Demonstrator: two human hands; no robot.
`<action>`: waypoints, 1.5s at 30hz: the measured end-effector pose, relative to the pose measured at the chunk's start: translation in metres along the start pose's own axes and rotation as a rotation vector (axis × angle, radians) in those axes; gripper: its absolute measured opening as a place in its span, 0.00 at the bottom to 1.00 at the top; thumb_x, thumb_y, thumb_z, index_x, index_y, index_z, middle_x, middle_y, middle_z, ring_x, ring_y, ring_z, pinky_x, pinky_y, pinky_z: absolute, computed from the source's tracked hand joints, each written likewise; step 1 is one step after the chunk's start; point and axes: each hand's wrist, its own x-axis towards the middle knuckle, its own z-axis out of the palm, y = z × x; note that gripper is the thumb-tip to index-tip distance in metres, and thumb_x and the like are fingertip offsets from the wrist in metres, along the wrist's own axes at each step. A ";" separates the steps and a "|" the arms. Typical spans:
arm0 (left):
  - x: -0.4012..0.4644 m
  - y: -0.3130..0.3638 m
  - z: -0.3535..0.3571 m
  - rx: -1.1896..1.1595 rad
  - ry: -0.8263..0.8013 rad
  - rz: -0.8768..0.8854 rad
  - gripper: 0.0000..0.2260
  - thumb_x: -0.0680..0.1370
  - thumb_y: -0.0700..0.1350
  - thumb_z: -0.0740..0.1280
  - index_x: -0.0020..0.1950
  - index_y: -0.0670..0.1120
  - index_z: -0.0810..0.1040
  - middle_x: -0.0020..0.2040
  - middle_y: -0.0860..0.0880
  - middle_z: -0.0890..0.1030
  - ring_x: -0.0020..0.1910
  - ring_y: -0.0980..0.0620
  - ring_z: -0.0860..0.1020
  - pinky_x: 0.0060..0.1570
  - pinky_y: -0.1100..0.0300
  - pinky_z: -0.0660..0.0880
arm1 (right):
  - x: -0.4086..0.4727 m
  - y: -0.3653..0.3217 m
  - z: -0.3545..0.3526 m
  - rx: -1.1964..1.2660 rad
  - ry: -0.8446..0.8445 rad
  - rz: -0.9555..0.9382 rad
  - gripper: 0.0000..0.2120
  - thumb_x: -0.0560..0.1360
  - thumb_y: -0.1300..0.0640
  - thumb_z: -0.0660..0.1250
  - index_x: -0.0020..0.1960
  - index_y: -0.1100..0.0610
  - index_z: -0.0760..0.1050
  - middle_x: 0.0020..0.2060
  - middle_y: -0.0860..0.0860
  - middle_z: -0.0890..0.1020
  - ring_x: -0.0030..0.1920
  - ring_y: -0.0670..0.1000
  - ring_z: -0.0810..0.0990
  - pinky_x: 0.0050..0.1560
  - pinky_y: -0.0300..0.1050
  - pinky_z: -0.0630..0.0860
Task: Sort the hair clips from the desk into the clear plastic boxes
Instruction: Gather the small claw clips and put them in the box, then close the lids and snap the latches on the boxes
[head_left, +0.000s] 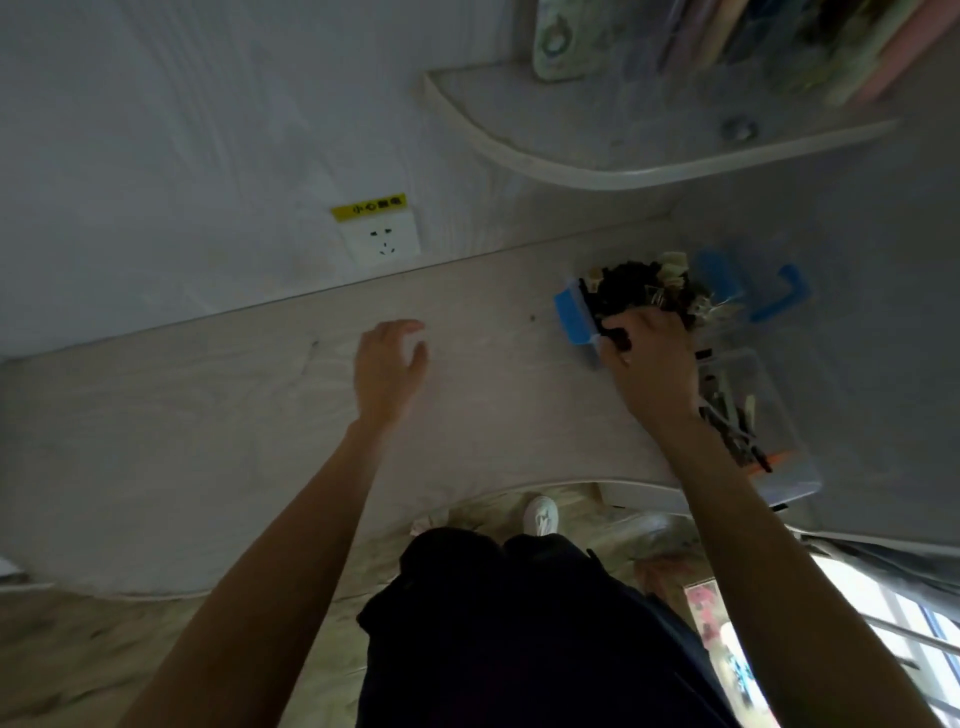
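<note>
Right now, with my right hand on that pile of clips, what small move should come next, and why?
Probably lift the dark clip that the right hand is pinching and carry it to the clear box beside the wrist. That box already holds a few clips, the pile is still large, and the left hand hovers open over bare desk.

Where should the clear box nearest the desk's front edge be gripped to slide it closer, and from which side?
A judgement: grip the clear box by its long outer wall near the rim, coming from above on the side away from the right hand. It lies flat and open-topped with clips inside, so a rim pinch avoids them. The left hand hovers free over the desk.
</note>
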 end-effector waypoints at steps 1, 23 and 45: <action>-0.001 -0.019 -0.007 0.072 0.044 -0.044 0.12 0.73 0.40 0.66 0.56 0.45 0.78 0.56 0.42 0.79 0.56 0.40 0.75 0.59 0.52 0.68 | -0.005 -0.004 0.007 -0.044 0.008 -0.012 0.10 0.73 0.56 0.66 0.51 0.61 0.77 0.47 0.61 0.80 0.49 0.63 0.76 0.49 0.55 0.74; -0.041 0.126 0.032 -0.070 -0.318 0.942 0.07 0.75 0.49 0.66 0.48 0.49 0.81 0.42 0.54 0.82 0.38 0.56 0.79 0.32 0.63 0.74 | -0.104 0.016 -0.001 0.143 0.178 0.384 0.12 0.71 0.61 0.64 0.55 0.59 0.78 0.53 0.58 0.80 0.56 0.62 0.75 0.57 0.55 0.73; -0.033 0.188 0.092 0.180 -0.221 0.594 0.20 0.81 0.49 0.57 0.70 0.44 0.67 0.71 0.46 0.70 0.73 0.47 0.63 0.72 0.50 0.57 | -0.084 0.119 -0.065 0.161 -0.051 0.156 0.18 0.76 0.59 0.61 0.65 0.58 0.71 0.64 0.56 0.74 0.62 0.58 0.74 0.63 0.52 0.71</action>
